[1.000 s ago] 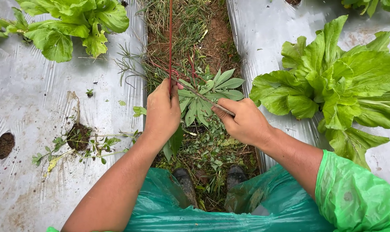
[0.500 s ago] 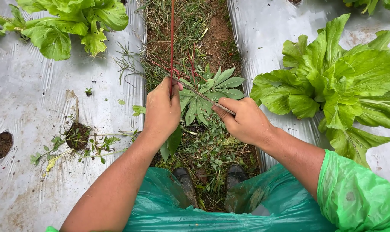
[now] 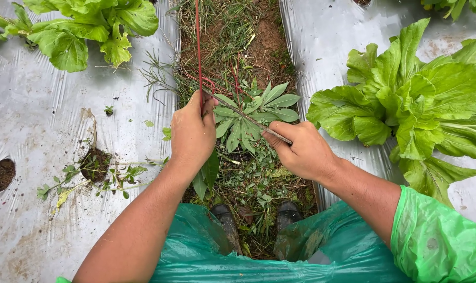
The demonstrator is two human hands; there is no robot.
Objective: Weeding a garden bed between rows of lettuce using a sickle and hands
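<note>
- While both hands work over the grassy furrow (image 3: 259,36) between two sheets of silver plastic mulch (image 3: 33,120), the left hand (image 3: 192,137) is closed in a pinch on a thin red stalk (image 3: 198,47) that rises straight up out of view.
- Compared with the picture one second earlier, the left hand sits slightly higher on the red stalk; the stalk stays upright and taut. Judgement: tension on the stalk is being maintained, not released.
- The right hand (image 3: 301,152) is closed around a slim grey-brown stem (image 3: 248,116), which runs diagonally from its fingers up to the left thumb. Its position matches the earlier pictures closely.
- The stem crosses directly over a rosette weed (image 3: 259,112) with narrow pale-green leaves, rooted in the furrow between the two hands. The rosette remains in the ground, unchanged from before.
- A large leafy green plant (image 3: 416,99) grows through the mulch to the right of the right hand, near but not touching. A second one (image 3: 86,29) stands at upper left, well apart.
- A planting hole with loose soil and uprooted sprigs (image 3: 94,165) lies on the left sheet, beside the left forearm.
- Green rain-cover plastic (image 3: 311,257) drapes the person's legs; two dark boots (image 3: 227,220) stand in the furrow below the hands.
</note>
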